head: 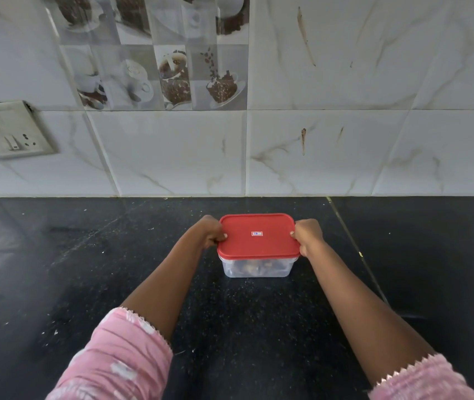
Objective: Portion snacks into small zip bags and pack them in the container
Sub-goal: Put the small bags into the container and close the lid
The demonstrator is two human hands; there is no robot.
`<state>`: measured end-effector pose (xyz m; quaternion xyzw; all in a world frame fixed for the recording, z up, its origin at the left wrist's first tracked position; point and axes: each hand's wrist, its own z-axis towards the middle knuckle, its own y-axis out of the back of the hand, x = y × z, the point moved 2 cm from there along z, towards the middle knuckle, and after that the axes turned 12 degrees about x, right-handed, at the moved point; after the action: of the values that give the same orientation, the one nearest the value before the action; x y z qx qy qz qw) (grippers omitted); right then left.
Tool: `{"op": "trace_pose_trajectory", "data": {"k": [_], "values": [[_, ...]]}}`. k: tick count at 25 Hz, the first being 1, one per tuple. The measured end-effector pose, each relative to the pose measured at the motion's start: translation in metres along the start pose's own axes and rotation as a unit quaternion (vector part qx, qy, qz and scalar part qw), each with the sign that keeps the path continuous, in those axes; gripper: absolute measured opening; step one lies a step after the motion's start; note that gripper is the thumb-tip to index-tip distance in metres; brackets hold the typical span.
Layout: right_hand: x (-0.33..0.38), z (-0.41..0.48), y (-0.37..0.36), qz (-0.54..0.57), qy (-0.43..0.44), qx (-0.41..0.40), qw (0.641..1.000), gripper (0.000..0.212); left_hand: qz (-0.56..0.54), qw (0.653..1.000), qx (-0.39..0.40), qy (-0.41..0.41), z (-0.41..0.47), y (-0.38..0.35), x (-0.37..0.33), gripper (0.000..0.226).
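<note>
A clear plastic container stands on the black countertop in the middle of the view. A red lid with a small label covers it. Brownish snack contents show dimly through the front wall. My left hand grips the lid's left edge, thumb on top and fingers curled under the rim. At the opposite edge my right hand holds the lid the same way. No zip bags lie outside the container.
A marble-patterned tiled wall rises behind the counter, close to the container's far side. A switch and socket plate is mounted on the wall at the left. Small crumbs speckle the counter.
</note>
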<state>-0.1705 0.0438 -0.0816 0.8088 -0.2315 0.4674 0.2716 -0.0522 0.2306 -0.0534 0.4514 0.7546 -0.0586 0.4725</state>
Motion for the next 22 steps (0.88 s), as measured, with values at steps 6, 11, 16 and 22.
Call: {"op": "trace_pose_trajectory", "data": {"k": [6,11,16,22], "values": [[-0.002,0.009,-0.002,-0.03,0.011,-0.036,0.999,0.032,0.013,1.0,0.01,0.014,0.009,0.002,-0.005,0.013],[0.005,0.02,-0.002,0.01,-0.035,0.052,0.998,0.022,-0.118,0.992,0.016,0.035,0.001,-0.004,-0.017,0.007],[-0.002,0.055,-0.007,-0.023,-0.038,0.078,0.996,0.061,-0.205,0.976,-0.064,0.026,0.026,-0.016,-0.009,0.049],[0.019,0.022,-0.014,-0.142,-0.028,0.035,0.989,0.048,-0.172,0.973,-0.148,0.03,0.034,-0.02,-0.007,0.045]]}}
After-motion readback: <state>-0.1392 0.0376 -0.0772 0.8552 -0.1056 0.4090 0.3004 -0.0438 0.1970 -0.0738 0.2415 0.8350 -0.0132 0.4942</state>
